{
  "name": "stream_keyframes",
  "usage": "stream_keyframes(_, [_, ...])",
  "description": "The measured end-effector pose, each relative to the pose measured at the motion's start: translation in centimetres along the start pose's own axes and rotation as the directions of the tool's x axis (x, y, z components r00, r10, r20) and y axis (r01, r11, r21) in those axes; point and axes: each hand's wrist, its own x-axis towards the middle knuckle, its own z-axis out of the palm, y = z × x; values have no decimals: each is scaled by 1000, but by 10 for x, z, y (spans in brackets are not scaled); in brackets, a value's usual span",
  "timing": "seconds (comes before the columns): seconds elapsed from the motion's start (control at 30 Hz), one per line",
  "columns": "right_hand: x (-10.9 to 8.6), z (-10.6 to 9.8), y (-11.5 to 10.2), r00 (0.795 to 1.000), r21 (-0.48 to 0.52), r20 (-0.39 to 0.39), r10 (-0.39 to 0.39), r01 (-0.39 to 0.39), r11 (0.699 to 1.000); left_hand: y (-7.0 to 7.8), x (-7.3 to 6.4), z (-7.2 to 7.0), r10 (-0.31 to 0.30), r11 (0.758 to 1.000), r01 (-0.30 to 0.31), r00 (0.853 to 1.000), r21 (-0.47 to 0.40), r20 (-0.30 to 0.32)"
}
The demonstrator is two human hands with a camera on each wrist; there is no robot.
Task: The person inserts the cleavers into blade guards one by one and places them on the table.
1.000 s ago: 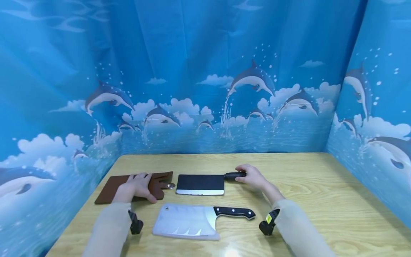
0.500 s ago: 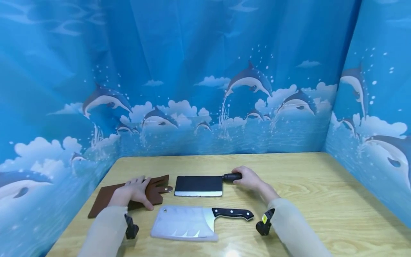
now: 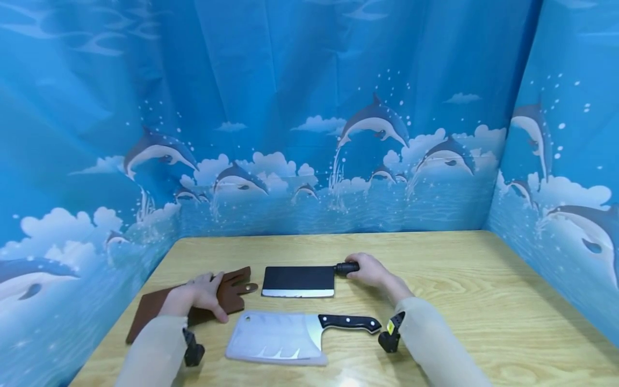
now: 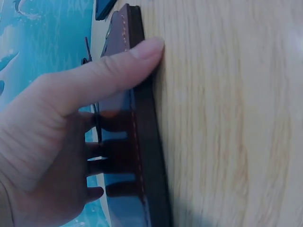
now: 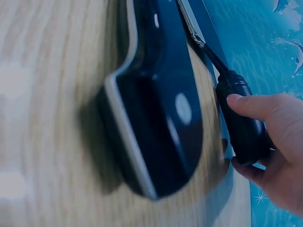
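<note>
My left hand (image 3: 197, 296) spans a brown leather knife sheath (image 3: 147, 310) lying flat at the left of the table. In the left wrist view its thumb (image 4: 113, 71) lies over the stitched near edge of the sheath, and the other fingers reach the far side. A black-bladed cleaver (image 3: 297, 278) lies flat at the middle, its bright edge facing me. My right hand (image 3: 371, 270) grips the end of its black handle (image 5: 244, 125), thumb on one side and fingers on the other. The sheath's strap with a metal snap (image 3: 249, 288) points toward the blade.
Nearer to me lies a second cleaver (image 3: 271, 337), its blade in a translucent white cover. Its black riveted handle (image 5: 156, 104) points right, close to my right wrist. The wooden table (image 3: 459, 301) meets blue dolphin-print curtains (image 3: 309, 134) at the back and sides.
My left hand has drawn the sheath slightly left and toward me, and its left end has swung nearer. My right hand and the black cleaver show little movement beyond a small view shift.
</note>
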Motion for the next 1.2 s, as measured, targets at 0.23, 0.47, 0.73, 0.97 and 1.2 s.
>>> stream_keyframes(0.23, [5,2,-1,998,-25,31,46,-45,999,-3,0,4,23,1000,-22,997,15,-72])
stream_keyframes(0.47, [4,4,-4,999,-106,29,42,-39,994,-8,-6,11,46,999,-43,983,18,-175])
stream_keyframes(0.73, [2,4,-4,999,-219,44,2,7,976,-4,-16,9,65,998,-59,939,29,-337])
stream_keyframes(0.97, [-3,5,-3,997,-259,43,-57,66,964,9,-27,2,140,990,-122,878,68,-458])
stream_keyframes(1.2, [-11,5,-1,989,-244,39,-140,145,959,32,-36,-6,193,981,-164,847,102,-495])
